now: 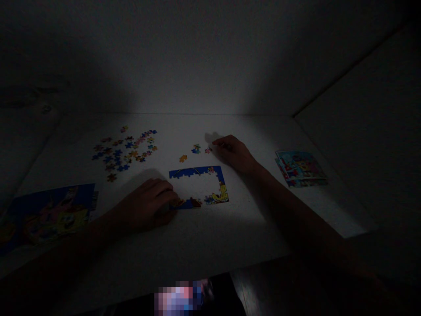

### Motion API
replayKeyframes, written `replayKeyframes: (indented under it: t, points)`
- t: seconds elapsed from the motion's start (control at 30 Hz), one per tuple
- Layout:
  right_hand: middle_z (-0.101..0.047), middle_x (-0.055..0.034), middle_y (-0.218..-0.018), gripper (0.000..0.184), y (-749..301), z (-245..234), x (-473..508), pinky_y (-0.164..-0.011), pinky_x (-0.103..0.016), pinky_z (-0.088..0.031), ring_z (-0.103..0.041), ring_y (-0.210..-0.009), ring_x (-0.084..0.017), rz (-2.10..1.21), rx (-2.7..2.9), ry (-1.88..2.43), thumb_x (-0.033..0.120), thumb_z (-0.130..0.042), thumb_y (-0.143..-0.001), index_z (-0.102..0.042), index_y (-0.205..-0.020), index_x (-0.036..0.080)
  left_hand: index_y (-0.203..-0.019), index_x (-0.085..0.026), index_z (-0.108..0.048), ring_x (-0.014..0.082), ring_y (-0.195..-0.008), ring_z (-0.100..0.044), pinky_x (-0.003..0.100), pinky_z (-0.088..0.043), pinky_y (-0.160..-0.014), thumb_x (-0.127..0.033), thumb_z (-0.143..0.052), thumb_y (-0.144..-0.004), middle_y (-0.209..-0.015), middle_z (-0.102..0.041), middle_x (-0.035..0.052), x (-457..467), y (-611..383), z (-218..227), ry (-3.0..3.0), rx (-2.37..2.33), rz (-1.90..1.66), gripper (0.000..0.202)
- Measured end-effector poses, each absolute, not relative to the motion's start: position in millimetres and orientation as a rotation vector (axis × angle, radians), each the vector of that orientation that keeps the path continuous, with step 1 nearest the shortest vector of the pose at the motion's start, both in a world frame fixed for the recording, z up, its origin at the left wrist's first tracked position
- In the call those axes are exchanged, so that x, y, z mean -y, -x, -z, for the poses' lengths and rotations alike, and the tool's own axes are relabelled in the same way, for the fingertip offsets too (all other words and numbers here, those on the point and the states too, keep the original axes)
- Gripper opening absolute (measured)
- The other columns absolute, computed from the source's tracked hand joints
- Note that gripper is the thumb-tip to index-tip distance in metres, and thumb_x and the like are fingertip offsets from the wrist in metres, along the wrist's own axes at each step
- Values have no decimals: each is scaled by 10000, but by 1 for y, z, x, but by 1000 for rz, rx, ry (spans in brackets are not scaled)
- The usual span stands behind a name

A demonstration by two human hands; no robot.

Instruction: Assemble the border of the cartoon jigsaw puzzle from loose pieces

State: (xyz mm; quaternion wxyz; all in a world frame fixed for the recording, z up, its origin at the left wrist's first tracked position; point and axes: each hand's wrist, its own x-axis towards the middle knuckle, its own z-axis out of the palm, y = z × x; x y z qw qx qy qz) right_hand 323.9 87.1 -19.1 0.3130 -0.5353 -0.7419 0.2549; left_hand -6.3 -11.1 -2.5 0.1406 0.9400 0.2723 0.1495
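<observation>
A partly joined jigsaw puzzle [224, 186] lies flat on the white table, a rectangular border with blue along the top and yellow at the lower right. At its lower left corner is my left hand [153, 202], fingers bent and close together over the edge pieces; whatever they grip is hidden. My right hand [235, 153] is above the border's upper right, thumb and finger pinched at a small pink jigsaw piece [208, 150]. Loose nearby are an orange piece [183, 158] and a blue-green cluster [196, 149].
Several loose jigsaw pieces [117, 153] are spread at the back left. A blue cartoon picture sheet [66, 210] lies at the left, and cartoon picture cards [301, 167] at the right. Pale walls enclose the table [197, 245]. The light is dim.
</observation>
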Motion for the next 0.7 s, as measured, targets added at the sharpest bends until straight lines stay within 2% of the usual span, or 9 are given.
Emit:
replayKeyframes:
  t: [0.13, 0.2, 0.33, 0.57, 0.7]
  points:
    - [-651, -110, -1146, 386, -302, 11, -110, -986, -452, -484, -604, -1048, -247, -706, 2276, 1225, 255, -600, -916, -701, -1286, 212, -1083, -201, -648, 225, -977, -591, 354, -485, -861, -323, -510, -996, -1057, -672, 58, 11, 6, 3, -2711, -783, -420, 203]
    - [-634, -121, -1180, 412, -294, 9, -120, -1033, -452, -458, -580, -1098, -250, -664, 2391, 1171, 196, -584, -922, -695, -1318, 209, -1075, -200, -649, 221, -975, -591, 347, -482, -859, -310, -501, -1001, -1055, -672, 57, 11, 6, 3, -2712, -797, -410, 199]
    - [-622, -111, -1174, 351, -291, 4, -126, -1036, -434, -452, -567, -1106, -244, -684, 2502, 1146, 196, -581, -940, -737, -1252, 227, -1083, -190, -646, 221, -979, -594, 341, -482, -848, -321, -479, -1015, -1061, -673, 66, 10, 6, 3, -2724, -789, -432, 222]
    - [-642, -102, -1102, 232, -296, -2, -122, -995, -404, -476, -586, -1075, -246, -726, 2423, 1254, 225, -637, -908, -759, -1101, 188, -1086, -201, -641, 214, -960, -589, 340, -477, -837, -318, -480, -1022, -1045, -675, 57, 10, 6, 3, -2740, -774, -449, 209]
    - [-644, -109, -1150, 305, -295, -4, -122, -1001, -412, -487, -605, -1069, -240, -787, 2418, 1236, 235, -627, -914, -734, -1196, 193, -1085, -193, -643, 218, -961, -585, 339, -472, -832, -297, -497, -1013, -1049, -673, 62, 10, 6, 2, -2751, -766, -467, 193]
